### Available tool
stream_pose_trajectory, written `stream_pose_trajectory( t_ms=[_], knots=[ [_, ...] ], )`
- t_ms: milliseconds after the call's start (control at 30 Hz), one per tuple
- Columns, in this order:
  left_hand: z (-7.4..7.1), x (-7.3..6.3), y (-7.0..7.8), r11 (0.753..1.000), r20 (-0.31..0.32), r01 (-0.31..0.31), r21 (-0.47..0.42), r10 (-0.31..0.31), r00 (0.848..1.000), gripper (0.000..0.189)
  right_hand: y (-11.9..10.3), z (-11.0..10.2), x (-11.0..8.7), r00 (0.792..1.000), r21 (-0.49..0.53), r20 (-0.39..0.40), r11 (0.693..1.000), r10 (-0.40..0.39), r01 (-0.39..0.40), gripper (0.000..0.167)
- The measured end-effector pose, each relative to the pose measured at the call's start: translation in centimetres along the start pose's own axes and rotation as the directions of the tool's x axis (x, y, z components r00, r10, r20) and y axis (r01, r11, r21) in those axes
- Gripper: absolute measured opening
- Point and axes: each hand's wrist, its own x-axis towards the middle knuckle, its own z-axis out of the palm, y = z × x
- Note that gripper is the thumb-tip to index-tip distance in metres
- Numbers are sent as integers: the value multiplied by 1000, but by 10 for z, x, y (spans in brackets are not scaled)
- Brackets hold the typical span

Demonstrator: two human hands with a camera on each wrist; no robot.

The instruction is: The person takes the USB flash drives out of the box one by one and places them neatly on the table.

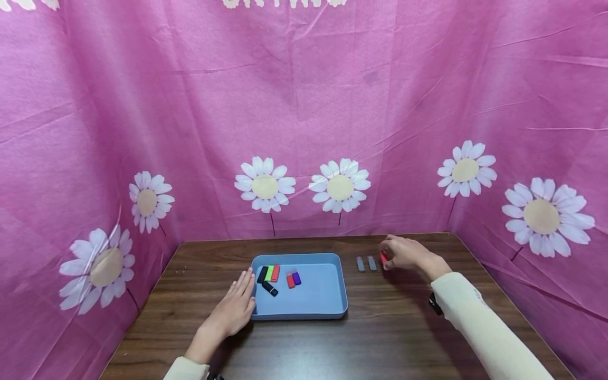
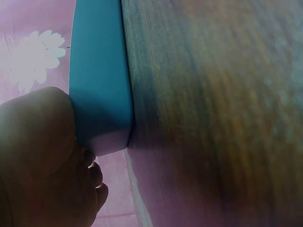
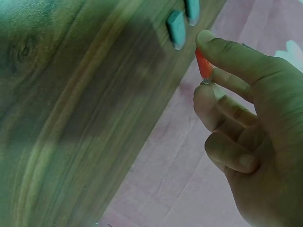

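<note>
My right hand [image 1: 409, 254] pinches a red USB flash drive [image 3: 204, 65] between thumb and fingers, at the far right of the table. Just left of it in the head view lie two grey USB flash drives, one nearer [image 1: 372, 263] and one farther left [image 1: 360, 264]. With straight fingers, my left hand [image 1: 234, 306] rests against the left edge of the blue tray [image 1: 313, 306]. Inside the tray's left half are black, green and red flash drives [image 1: 269, 273] side by side, and a slanted black one [image 1: 269, 288]. Beside them lie a red one [image 1: 291, 281] and a purple one [image 1: 296, 277].
A dark wooden table [image 1: 304, 348] carries everything. Its back edge runs close behind the tray and the grey drives. Pink cloth [image 1: 304, 116] with white daisies hangs behind the table and along both sides.
</note>
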Motion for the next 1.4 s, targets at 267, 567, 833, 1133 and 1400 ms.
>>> stream_pose_trajectory(
  t_ms=[267, 567, 833, 1133, 1400],
  knots=[
    [1, 0, -1, 1000, 3, 2, 2, -2, 1000, 61, 10, 12, 5, 1000, 14, 26, 1000, 6, -7, 48],
    [1, 0, -2, 1000, -1, 1, -3, -1, 1000, 61, 15, 16, 6, 1000, 49, 27, 999, 13, -14, 50],
    [2, 0, -2, 1000, 1, -1, -3, 1, 1000, 60, 14, 22, 11, 999, 84, 38, 996, 26, -29, 49],
    [2, 1, -2, 1000, -1, 6, -4, -6, 1000, 61, 16, 32, 15, 995, 97, 74, 992, 70, -77, 52],
    [2, 1, -1, 1000, 8, 17, -9, -17, 1000, 61, 18, 34, 14, 988, 144, 119, 983, 99, -116, 53]
  ],
)
